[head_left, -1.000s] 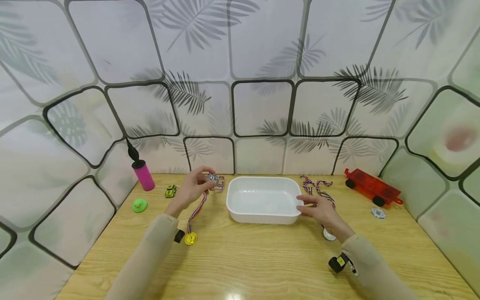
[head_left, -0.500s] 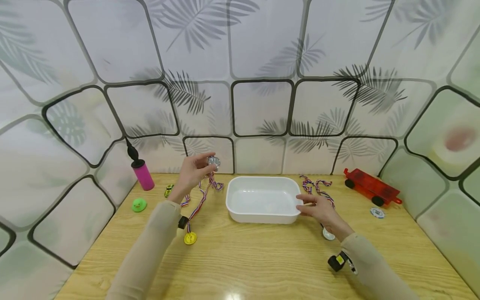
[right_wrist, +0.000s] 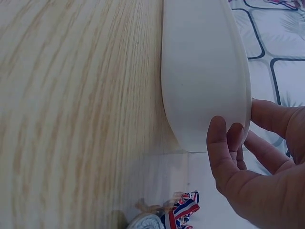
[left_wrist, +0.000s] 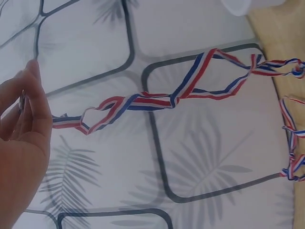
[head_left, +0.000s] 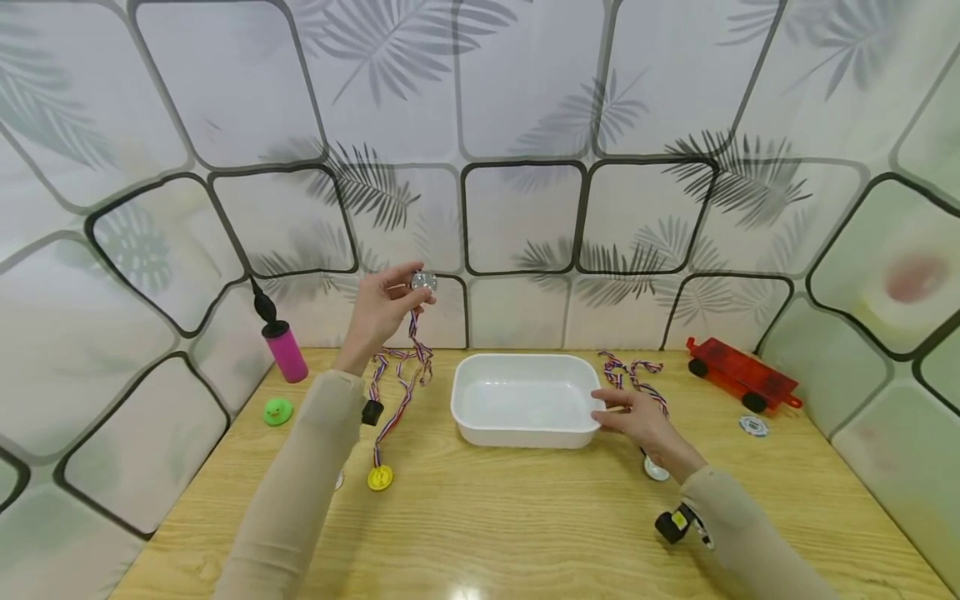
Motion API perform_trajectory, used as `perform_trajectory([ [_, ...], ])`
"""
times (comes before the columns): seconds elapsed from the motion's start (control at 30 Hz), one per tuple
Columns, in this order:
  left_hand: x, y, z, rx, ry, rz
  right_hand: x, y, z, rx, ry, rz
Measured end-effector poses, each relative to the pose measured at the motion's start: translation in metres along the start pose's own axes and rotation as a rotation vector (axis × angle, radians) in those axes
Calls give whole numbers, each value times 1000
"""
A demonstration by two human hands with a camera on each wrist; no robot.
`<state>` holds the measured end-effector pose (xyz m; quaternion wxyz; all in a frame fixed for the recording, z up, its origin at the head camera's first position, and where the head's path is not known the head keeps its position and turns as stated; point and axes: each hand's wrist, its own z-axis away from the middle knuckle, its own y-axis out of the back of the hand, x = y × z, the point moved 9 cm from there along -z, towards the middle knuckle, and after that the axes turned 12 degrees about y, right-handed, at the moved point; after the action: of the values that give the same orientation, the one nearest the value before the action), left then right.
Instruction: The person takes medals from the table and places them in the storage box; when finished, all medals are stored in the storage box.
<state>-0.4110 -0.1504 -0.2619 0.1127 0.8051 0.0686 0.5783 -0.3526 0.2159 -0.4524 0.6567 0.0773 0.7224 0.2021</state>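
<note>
My left hand point(head_left: 405, 292) is raised above the table's back left and pinches a silver medal point(head_left: 423, 281). Its red, white and blue ribbon point(head_left: 408, 367) dangles down towards the table; in the left wrist view the ribbon point(left_wrist: 181, 95) stretches away from my fingers point(left_wrist: 28, 105). A gold medal point(head_left: 380, 477) lies on the wood below, with its own ribbon. A white tub point(head_left: 525, 433) stands in the middle, empty. My right hand point(head_left: 622, 410) holds its right front corner, thumb point(right_wrist: 220, 143) on the outer wall point(right_wrist: 205, 81) and fingers over the rim.
Another medal point(head_left: 656, 469) with its ribbon point(head_left: 633, 375) lies by my right wrist. A pink pump point(head_left: 285, 350) and a green duck point(head_left: 278, 411) stand at the left. At the right are a red toy wagon point(head_left: 742, 375) and a chip point(head_left: 752, 426). Tiled walls enclose the table.
My left hand has lifted the silver medal from table height up in front of the wall, pulling its ribbon off the wood. The right hand has stayed on the tub.
</note>
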Motion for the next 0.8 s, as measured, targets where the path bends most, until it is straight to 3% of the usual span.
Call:
perform_trajectory([
  [0.27,23,-6,-6,4,-35,17,-1,0,0,0,4,-5],
  [0.6,56,-32,-7,-69,-84,139,0,2,-2,0,19,-28],
  [0.8,53,-50,-3,-105,-53,104,-1,2,-3,-7,16,-25],
])
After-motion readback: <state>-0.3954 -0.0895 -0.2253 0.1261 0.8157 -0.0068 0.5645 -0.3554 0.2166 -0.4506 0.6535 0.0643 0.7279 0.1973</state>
